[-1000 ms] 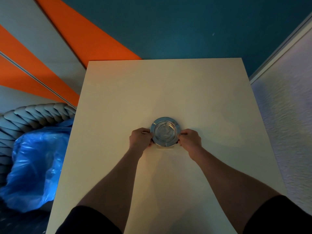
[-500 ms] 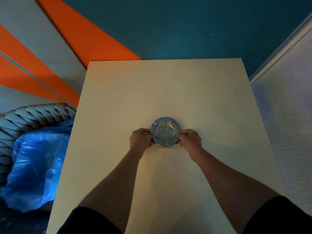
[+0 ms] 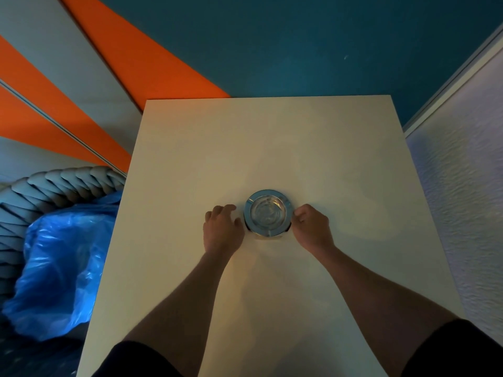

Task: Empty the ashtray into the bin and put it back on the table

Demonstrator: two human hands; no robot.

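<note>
**Ashtray on the table, a hand at either side**

On the pale table (image 3: 272, 137), a little nearer the person than its middle, sits the round ashtray (image 3: 268, 212): a shiny metal rim around a clear, glassy bowl, standing flat and upright on the tabletop. I can make out nothing lying in the bowl, though the light is dim and the glass throws reflections.

The left hand (image 3: 223, 229) lies just beside the ashtray on its left. Its fingers are loosely spread and curved, palm down, grasping nothing. The thumb reaches toward the rim, but whether it touches I cannot tell. A narrow strip of table shows between the knuckles and the metal edge.

The right hand (image 3: 311, 227) is on the other side, fingers curled inward into a loose fist. Its fingertips are right at the ashtray's right edge. From here I cannot tell whether they pinch the rim or only rest against it, since the curled fingers hide the contact.

Both forearms run bare down the table toward the person, ending in dark sleeves (image 3: 136, 360) at the bottom of the view.

To the left of the table, lower down on the floor side, stands the bin (image 3: 54, 183), a thick braided grey basket lined with a crumpled blue plastic bag (image 3: 60, 262). It is well apart from the ashtray. Behind the table the wall is teal, with orange and grey panels slanting off to the left.
</note>
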